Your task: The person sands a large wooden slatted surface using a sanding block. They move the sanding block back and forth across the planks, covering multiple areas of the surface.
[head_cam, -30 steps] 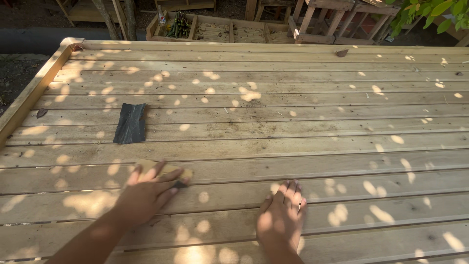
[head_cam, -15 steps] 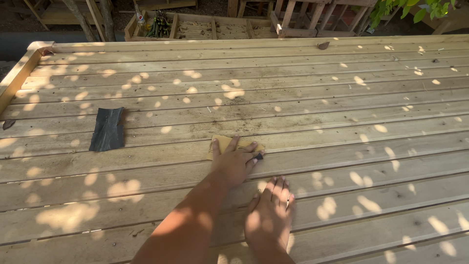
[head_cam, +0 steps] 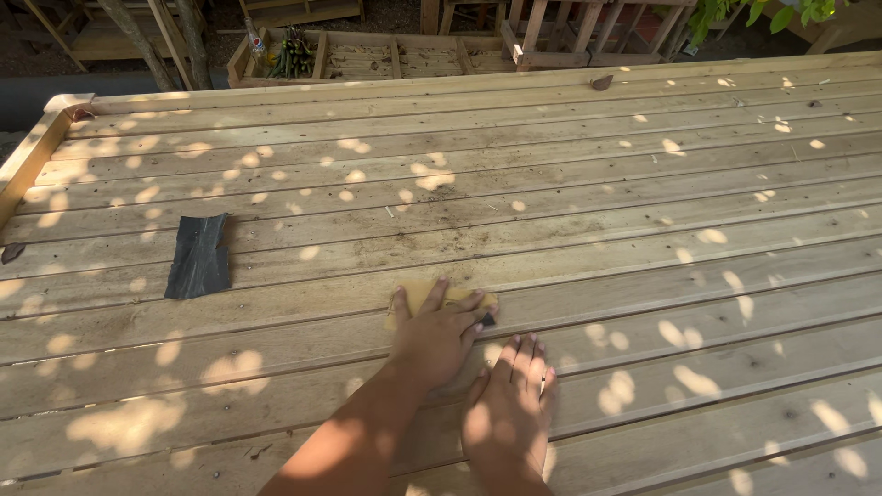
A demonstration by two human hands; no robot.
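Under the flat, spread left hand, a tan sanding sheet mostly hidden; right hand flat, fingers together, on the deck boards.

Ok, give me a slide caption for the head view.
Left hand presses a tan sanding sheet onto a wooden deck; right hand lies flat beside it, a dark sheet lying apart.
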